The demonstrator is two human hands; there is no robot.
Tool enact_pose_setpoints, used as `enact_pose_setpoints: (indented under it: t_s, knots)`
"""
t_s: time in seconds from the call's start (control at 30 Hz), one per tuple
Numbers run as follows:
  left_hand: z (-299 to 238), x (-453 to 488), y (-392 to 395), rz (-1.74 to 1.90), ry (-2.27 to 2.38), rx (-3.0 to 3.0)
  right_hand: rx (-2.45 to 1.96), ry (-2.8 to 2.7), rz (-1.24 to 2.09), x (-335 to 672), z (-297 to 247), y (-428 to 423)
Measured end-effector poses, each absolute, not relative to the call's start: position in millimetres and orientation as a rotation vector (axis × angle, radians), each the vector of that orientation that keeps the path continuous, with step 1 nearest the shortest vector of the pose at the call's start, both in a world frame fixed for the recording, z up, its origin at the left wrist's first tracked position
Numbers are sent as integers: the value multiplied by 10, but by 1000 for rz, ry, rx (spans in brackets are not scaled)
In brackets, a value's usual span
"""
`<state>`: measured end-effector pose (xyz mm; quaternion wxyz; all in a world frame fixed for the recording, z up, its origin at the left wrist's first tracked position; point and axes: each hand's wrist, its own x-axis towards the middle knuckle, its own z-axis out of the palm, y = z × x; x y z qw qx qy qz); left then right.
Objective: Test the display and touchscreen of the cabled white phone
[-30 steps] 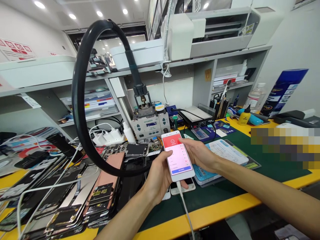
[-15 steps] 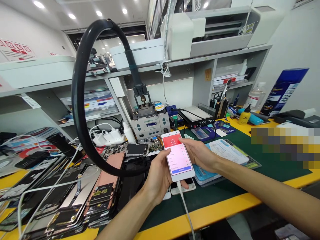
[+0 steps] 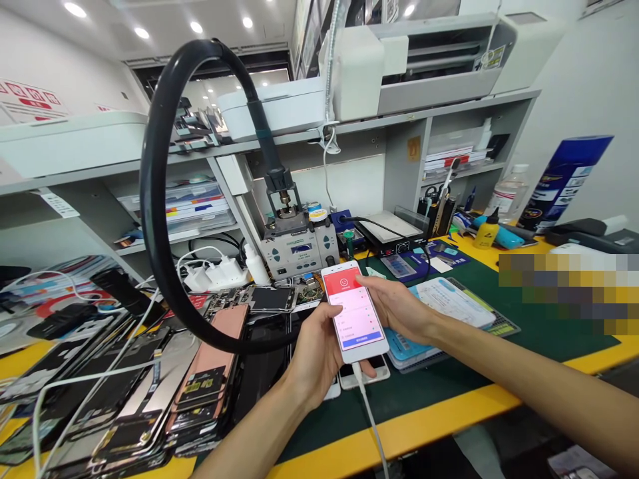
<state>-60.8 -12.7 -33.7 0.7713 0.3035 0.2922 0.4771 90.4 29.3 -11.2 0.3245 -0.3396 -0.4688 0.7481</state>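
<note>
I hold a white smartphone (image 3: 355, 313) over the green mat, its lit screen red at the top and pale pink below. My left hand (image 3: 315, 352) cradles it from beneath and the left, thumb on the screen's left edge. My right hand (image 3: 399, 307) grips its right edge, thumb resting near the top of the screen. A white cable (image 3: 370, 418) hangs from the phone's bottom towards the bench front. Another white phone (image 3: 360, 374) lies flat on the mat under the held one.
Stacks of dismantled phones and screens (image 3: 150, 392) cover the bench at left. A thick black hose loop (image 3: 160, 199) rises from a grey rework station (image 3: 298, 247). A blue booklet pile (image 3: 449, 303) lies under my right wrist. Bottles, tools and a blue box (image 3: 562, 179) stand at right.
</note>
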Motion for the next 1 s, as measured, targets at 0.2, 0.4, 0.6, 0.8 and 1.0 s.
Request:
enact_pose_setpoints:
  t_s: [0.2, 0.4, 0.6, 0.8, 1.0]
  knots:
    - [-339, -616, -117, 1034, 631, 653, -838, -1254, 1957, 919, -147, 308]
    - [-358, -620, -116, 1022, 628, 657, -863, -1277, 1952, 913, -145, 313]
    - [-353, -603, -124, 1044, 713, 707, -857, -1287, 1960, 921, -194, 339]
    - [-317, -575, -138, 1052, 787, 738, -866, -1297, 1958, 918, -160, 322]
    - [-307, -581, -136, 1047, 716, 707, -851, -1284, 1959, 912, -145, 314]
